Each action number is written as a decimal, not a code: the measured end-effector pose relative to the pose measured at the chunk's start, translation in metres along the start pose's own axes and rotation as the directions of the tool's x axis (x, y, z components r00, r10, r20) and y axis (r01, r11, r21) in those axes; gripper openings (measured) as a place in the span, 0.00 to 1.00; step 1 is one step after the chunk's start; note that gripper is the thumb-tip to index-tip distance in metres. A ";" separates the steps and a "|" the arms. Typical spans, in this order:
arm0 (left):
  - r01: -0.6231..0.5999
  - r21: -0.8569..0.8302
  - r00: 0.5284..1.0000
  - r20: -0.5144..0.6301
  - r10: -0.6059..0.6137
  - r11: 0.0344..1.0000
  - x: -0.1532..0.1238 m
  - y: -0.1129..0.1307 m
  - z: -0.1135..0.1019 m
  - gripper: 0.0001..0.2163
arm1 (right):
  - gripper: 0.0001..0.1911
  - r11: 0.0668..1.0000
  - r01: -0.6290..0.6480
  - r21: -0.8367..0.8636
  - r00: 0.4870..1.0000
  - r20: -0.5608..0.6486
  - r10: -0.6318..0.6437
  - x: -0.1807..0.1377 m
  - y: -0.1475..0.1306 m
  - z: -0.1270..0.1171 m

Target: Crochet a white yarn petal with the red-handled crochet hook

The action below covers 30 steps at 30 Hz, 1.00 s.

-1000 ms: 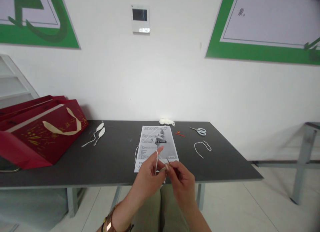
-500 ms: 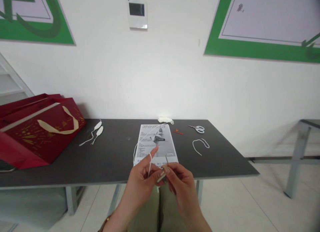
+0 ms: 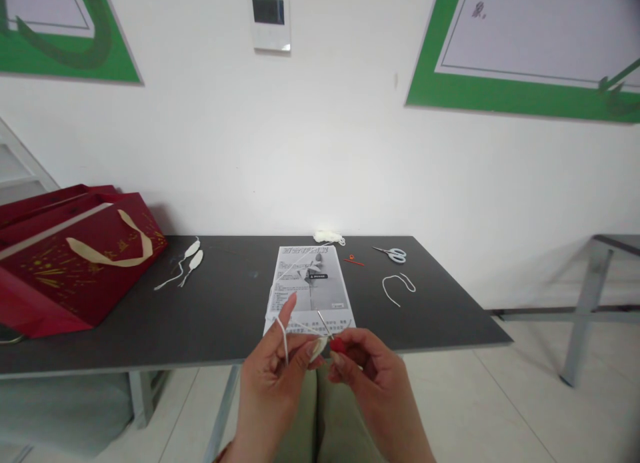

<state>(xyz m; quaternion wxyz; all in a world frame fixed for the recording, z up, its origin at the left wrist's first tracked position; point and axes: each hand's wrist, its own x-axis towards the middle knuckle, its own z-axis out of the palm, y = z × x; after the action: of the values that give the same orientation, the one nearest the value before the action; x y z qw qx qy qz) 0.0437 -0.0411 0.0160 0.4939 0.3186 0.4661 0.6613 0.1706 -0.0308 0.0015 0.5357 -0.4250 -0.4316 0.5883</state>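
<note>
Over the table's front edge, my left hand (image 3: 280,360) pinches a small white crocheted piece (image 3: 318,346) between thumb and fingers. White yarn (image 3: 285,336) loops round its raised index finger. My right hand (image 3: 367,363) is closed on the red handle of a crochet hook (image 3: 326,324), its metal shaft pointing up and left beside the piece. Whether the hook's tip carries yarn is too small to tell. Behind the hands lies a printed pattern sheet (image 3: 290,296), with the yarn running across it toward a white yarn bundle (image 3: 327,236) by the wall.
On the dark table (image 3: 230,316), two white leaf-shaped crocheted pieces (image 3: 194,258) lie left, near a red gift bag (image 3: 100,270). To the right are scissors (image 3: 395,254), a loose yarn piece (image 3: 400,290) and small orange-red items (image 3: 353,259). A white wall stands behind.
My right hand has turned and moved slightly right, so the hook's red handle now shows. My left hand has shifted a little left with the crocheted piece. The view has tilted slightly.
</note>
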 end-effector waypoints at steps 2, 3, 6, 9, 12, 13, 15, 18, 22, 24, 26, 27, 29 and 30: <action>-0.009 -0.025 1.000 0.008 0.009 1.000 0.000 -0.001 0.000 0.33 | 0.14 0.999 0.008 0.036 1.000 0.009 -0.008 -0.001 0.007 0.003; -0.004 -0.041 1.000 0.029 0.005 0.999 0.001 -0.002 -0.001 0.33 | 0.14 0.997 0.007 0.077 1.000 0.023 -0.009 -0.002 0.012 0.004; 0.065 -0.127 0.994 0.101 -0.052 0.990 0.006 -0.005 -0.004 0.32 | 0.15 0.982 -0.010 0.188 0.997 0.074 -0.004 -0.005 0.026 0.011; 0.175 -0.236 0.978 0.153 -0.141 0.956 0.009 -0.006 -0.007 0.31 | 0.15 0.966 -0.044 0.255 0.995 0.098 0.019 -0.010 0.040 0.017; 0.250 -0.302 0.963 0.180 -0.203 0.920 0.010 -0.006 -0.008 0.29 | 0.17 0.940 -0.091 0.328 0.994 0.089 0.065 -0.016 0.050 0.023; 0.265 -0.313 0.959 0.183 -0.216 0.912 0.009 -0.006 -0.008 0.29 | 0.18 0.930 -0.106 0.352 0.993 0.080 0.083 -0.018 0.053 0.025; 0.284 -0.322 0.955 0.177 -0.237 0.903 0.008 -0.007 -0.007 0.28 | 0.19 0.911 -0.129 0.392 0.992 0.054 0.117 -0.022 0.057 0.030; 0.267 -0.331 0.963 0.131 -0.236 0.905 0.005 -0.009 -0.004 0.29 | 0.22 0.895 -0.135 0.426 0.988 -0.008 0.153 -0.026 0.059 0.037; 0.155 -0.320 0.988 0.071 -0.139 0.935 0.001 -0.013 -0.001 0.30 | 0.24 0.866 -0.157 0.475 0.980 -0.036 0.197 -0.032 0.060 0.044; 0.154 -0.314 0.987 0.086 -0.133 0.937 0.002 -0.015 0.000 0.30 | 0.24 0.835 -0.192 0.516 0.970 -0.029 0.241 -0.035 0.061 0.048; 0.178 -0.317 0.983 0.098 -0.154 0.931 0.003 -0.014 0.000 0.29 | 0.23 0.810 -0.203 0.550 0.966 -0.020 0.256 -0.037 0.064 0.051; 0.183 -0.319 0.982 0.100 -0.159 0.930 0.004 -0.014 0.000 0.30 | 0.23 0.806 -0.193 0.560 0.969 -0.019 0.245 -0.037 0.065 0.052; 0.190 -0.299 0.981 0.102 -0.167 0.935 0.006 -0.012 0.000 0.31 | 0.22 0.824 -0.139 0.550 0.980 -0.043 0.194 -0.035 0.068 0.052; 0.194 -0.275 0.979 0.107 -0.171 0.942 0.006 -0.010 0.000 0.31 | 0.21 0.847 -0.091 0.523 0.985 -0.075 0.152 -0.033 0.068 0.050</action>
<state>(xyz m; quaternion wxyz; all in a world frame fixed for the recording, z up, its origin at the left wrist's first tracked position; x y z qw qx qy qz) 0.0454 -0.0343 0.0060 0.6123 0.2266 0.3735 0.6590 0.1071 -0.0699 -0.0497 0.6153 -0.3245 -0.1985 0.6904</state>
